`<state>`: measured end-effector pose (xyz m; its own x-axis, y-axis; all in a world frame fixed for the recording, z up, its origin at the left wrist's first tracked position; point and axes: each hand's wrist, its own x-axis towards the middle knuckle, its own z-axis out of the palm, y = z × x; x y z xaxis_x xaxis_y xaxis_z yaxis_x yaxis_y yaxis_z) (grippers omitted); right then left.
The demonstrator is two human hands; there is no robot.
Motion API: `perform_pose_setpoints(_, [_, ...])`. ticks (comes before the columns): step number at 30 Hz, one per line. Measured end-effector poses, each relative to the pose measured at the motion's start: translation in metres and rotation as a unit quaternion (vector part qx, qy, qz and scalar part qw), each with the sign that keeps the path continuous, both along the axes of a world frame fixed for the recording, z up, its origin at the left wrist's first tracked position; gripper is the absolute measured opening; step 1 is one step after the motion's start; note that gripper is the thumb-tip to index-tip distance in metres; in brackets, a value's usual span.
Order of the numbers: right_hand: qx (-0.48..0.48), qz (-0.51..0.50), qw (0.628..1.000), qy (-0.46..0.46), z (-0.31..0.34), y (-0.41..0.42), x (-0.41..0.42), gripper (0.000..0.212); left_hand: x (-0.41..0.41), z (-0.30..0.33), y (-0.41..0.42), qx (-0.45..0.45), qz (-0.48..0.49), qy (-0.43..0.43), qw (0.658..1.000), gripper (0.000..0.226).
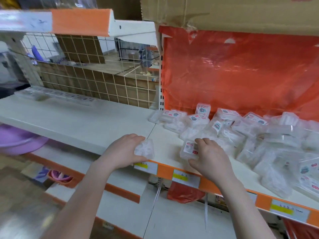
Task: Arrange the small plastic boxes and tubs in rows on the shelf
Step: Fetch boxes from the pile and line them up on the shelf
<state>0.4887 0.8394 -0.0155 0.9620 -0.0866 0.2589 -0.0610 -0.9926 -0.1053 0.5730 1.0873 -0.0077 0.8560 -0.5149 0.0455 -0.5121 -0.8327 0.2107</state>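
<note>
My left hand (125, 150) grips a small clear plastic box (145, 149) lying at the front edge of the white shelf (82, 125). My right hand (209, 156) holds a second clear box with a red and white label (188, 150), a short way to the right on the same shelf. A loose heap of several clear boxes and tubs (241, 133) covers the right part of the shelf. A row of flat clear boxes (57, 96) runs along the back left of the shelf, blurred.
An orange plastic sheet (241, 71) hangs behind the heap, under a cardboard box (224, 12). A wire grid (96, 83) backs the left bay. An orange price strip (188, 176) edges the shelf. A purple basin (19, 140) sits lower left. A person (145, 61) stands beyond the grid.
</note>
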Motion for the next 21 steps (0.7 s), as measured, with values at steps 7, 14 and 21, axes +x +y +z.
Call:
perform_pose_setpoints(7, [-0.018, 0.041, 0.999, 0.007, 0.004, 0.088, 0.031, 0.047, 0.013, 0.002, 0.090, -0.011, 0.033, 0.000, 0.999, 0.076])
perform_pose_setpoints(14, [-0.014, 0.068, 0.998, 0.003, -0.003, 0.206, 0.068, 0.048, 0.037, 0.011, 0.212, 0.002, 0.066, -0.012, 0.998, 0.075])
perform_pose_setpoints(21, [0.012, 0.084, 0.996, 0.016, -0.011, 0.308, 0.104, 0.052, 0.058, 0.014, 0.311, 0.011, 0.092, -0.012, 0.996, 0.072])
